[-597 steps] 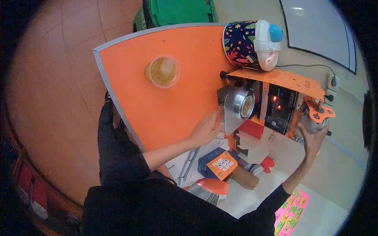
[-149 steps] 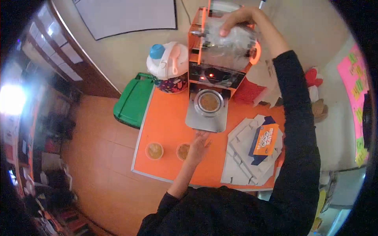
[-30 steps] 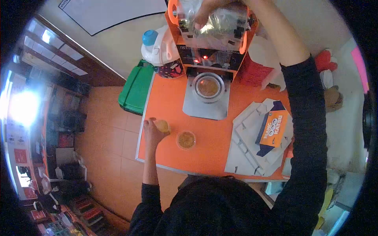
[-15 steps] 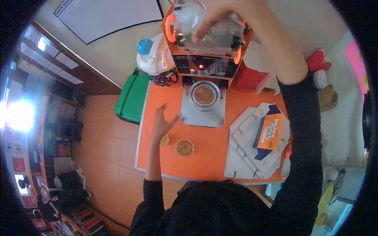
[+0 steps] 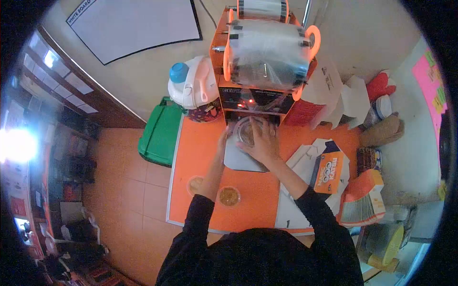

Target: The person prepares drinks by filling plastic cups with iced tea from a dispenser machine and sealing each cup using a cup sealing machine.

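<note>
A third cup (image 5: 247, 133) sits in the round holder on the metal tray (image 5: 241, 159) of the orange sealing machine (image 5: 257, 98). My right hand (image 5: 263, 143) lies over that cup, fingers on its rim and top. At the tray's left edge is my left hand (image 5: 225, 141), its fingers partly hidden by the machine and blurred. Above them hangs a wide roll of clear film (image 5: 269, 52). Two filled cups stand on the orange table (image 5: 253, 209): one (image 5: 229, 196) beside my left forearm, the other (image 5: 195, 185) partly behind it.
A white-lidded jug (image 5: 193, 88) stands left of the machine, near a green bin (image 5: 161, 133). To the right are flat white cartons (image 5: 293, 209), an orange and blue box (image 5: 329, 172), a fanned stack of sleeves (image 5: 363, 200) and a brown paper roll (image 5: 383, 131).
My right hand has come down from the film roll onto the cup in the holder. My left hand has moved from above the left cup to the tray's left edge.
</note>
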`<state>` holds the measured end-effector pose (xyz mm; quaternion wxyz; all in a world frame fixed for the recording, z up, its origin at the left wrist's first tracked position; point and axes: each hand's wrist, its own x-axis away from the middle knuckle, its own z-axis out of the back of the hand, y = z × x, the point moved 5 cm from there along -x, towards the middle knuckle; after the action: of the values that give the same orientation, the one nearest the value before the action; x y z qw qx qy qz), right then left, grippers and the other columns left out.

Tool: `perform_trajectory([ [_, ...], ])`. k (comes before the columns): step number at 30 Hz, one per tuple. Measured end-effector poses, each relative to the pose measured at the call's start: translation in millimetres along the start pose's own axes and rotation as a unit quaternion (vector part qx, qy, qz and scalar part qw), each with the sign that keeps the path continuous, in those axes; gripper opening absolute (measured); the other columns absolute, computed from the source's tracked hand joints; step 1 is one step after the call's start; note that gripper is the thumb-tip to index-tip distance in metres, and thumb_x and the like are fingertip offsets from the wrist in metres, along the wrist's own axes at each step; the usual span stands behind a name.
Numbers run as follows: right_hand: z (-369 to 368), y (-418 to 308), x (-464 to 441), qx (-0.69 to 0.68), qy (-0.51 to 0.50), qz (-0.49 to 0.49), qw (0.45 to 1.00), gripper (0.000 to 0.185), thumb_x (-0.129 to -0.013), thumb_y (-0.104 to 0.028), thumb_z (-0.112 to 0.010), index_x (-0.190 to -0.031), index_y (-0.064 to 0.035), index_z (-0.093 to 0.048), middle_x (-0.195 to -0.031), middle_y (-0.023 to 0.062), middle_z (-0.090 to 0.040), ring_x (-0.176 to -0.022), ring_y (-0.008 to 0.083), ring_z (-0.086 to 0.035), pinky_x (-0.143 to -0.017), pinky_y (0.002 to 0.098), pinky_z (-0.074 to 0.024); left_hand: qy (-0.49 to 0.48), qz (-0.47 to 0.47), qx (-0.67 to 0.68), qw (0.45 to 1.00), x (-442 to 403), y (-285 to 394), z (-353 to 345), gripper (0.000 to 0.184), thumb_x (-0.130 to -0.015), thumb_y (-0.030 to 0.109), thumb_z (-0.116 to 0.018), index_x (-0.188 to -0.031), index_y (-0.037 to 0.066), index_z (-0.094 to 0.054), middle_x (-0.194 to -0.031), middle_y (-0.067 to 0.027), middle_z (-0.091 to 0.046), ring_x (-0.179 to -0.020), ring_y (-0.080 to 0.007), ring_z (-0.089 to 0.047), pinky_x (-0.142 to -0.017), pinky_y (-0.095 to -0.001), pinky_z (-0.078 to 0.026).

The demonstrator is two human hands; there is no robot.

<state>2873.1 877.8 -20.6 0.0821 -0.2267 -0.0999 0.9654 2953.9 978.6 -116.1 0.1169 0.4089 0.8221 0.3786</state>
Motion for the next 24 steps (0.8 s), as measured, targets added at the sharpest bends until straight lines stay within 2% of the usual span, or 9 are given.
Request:
perform_trajectory([
  [5,12.6,-7.1,-8.9,-0.019,-0.041,-0.033,0.998,0.096,-0.063,-0.059,-0.074,-0.135,-0.0054,-0.043,-0.128,0.0195,-0.044,-0.119,0.0375,-0.044,-0.100,0.0510,-0.0341,-0.040,0.011,0.188,0.981,2.3,-7.6,1.7,0.078,-0.091,0.059,-0.041,-0.142,0.000,-0.033,-0.142,-0.0198,-0.042,-0.128,-0.0339,-0.045,-0.110,-0.0476,-0.032],
  [8,27.5,-17.1,-13.6,-0.044,0.021,-0.010,0.999,0.094,-0.059,-0.051,-0.080,-0.133,-0.0044,-0.045,-0.124,0.0192,-0.046,-0.114,0.0367,-0.049,-0.095,0.0490,-0.0402,-0.065,0.071,0.266,0.959,11.6,-7.3,7.0,0.080,-0.091,0.062,-0.039,-0.143,0.002,-0.031,-0.144,-0.0185,-0.039,-0.129,-0.0336,-0.043,-0.111,-0.0483,-0.029],
  [12,78.0,-47.5,-29.3,-0.156,0.060,-0.007,0.986,0.080,-0.058,-0.035,-0.084,-0.124,-0.0039,-0.050,-0.113,0.0154,-0.053,-0.108,0.0333,-0.055,-0.087,0.0441,-0.0474,-0.040,0.030,0.218,0.975,39.4,26.7,3.3,0.084,-0.089,0.067,-0.038,-0.145,0.005,-0.029,-0.143,-0.0183,-0.041,-0.128,-0.0331,-0.044,-0.106,-0.0482,-0.035],
  [14,83.8,-66.1,-35.0,-0.213,0.071,0.005,0.975,0.076,-0.058,-0.030,-0.084,-0.122,-0.0038,-0.051,-0.109,0.0142,-0.055,-0.107,0.0325,-0.056,-0.085,0.0427,-0.0486,0.098,0.091,0.015,0.991,67.9,33.1,28.8,0.082,-0.089,0.071,-0.033,-0.141,0.008,-0.035,-0.137,-0.0140,-0.045,-0.123,-0.0299,-0.046,-0.102,-0.0458,-0.038],
  [15,74.0,-76.2,-43.9,-0.269,0.016,-0.002,0.963,0.072,-0.060,-0.033,-0.083,-0.119,-0.0038,-0.053,-0.107,0.0135,-0.056,-0.107,0.0320,-0.056,-0.085,0.0432,-0.0487,0.105,0.087,0.017,0.991,85.0,34.8,43.5,0.082,-0.089,0.071,-0.033,-0.141,0.008,-0.035,-0.137,-0.0140,-0.045,-0.123,-0.0299,-0.046,-0.102,-0.0458,-0.038],
  [17,53.9,-102.3,-57.4,-0.329,-0.041,-0.004,0.944,0.069,-0.062,-0.036,-0.081,-0.116,-0.0039,-0.054,-0.104,0.0128,-0.058,-0.107,0.0314,-0.056,-0.085,0.0437,-0.0488,0.271,-0.014,-0.224,0.936,134.0,45.0,94.4,0.070,-0.089,0.062,-0.048,-0.135,0.009,-0.041,-0.127,-0.0135,-0.049,-0.118,-0.0284,-0.048,-0.098,-0.0452,-0.040],
  [19,16.0,-136.5,-63.7,-0.165,-0.079,0.080,0.980,0.070,-0.067,-0.045,-0.076,-0.116,-0.0030,-0.051,-0.109,0.0173,-0.056,-0.110,0.0328,-0.055,-0.085,0.0451,-0.0490,0.279,-0.151,-0.597,0.737,180.1,52.6,105.3,0.072,-0.078,0.049,-0.071,-0.133,0.013,-0.042,-0.123,-0.0158,-0.049,-0.115,-0.0323,-0.049,-0.095,-0.0470,-0.042],
  [22,-94.1,-154.9,-58.0,-0.158,-0.124,0.065,0.977,0.077,-0.068,-0.052,-0.071,-0.121,-0.0013,-0.045,-0.115,0.0225,-0.051,-0.114,0.0383,-0.050,-0.087,0.0487,-0.0479,0.203,-0.030,-0.723,0.660,213.6,34.8,79.4,0.087,-0.061,0.034,-0.086,-0.135,0.018,-0.041,-0.125,-0.0174,-0.046,-0.114,-0.0372,-0.050,-0.091,-0.0505,-0.045],
  [24,-157.2,-160.0,-52.7,-0.153,-0.132,0.063,0.977,0.081,-0.068,-0.049,-0.073,-0.123,0.0017,-0.042,-0.120,0.0263,-0.046,-0.113,0.0429,-0.048,-0.089,0.0498,-0.0474,0.223,0.015,-0.707,0.671,216.8,37.4,62.6,0.091,-0.058,0.029,-0.087,-0.136,0.019,-0.042,-0.127,-0.0182,-0.045,-0.116,-0.0384,-0.050,-0.093,-0.0496,-0.046],
])
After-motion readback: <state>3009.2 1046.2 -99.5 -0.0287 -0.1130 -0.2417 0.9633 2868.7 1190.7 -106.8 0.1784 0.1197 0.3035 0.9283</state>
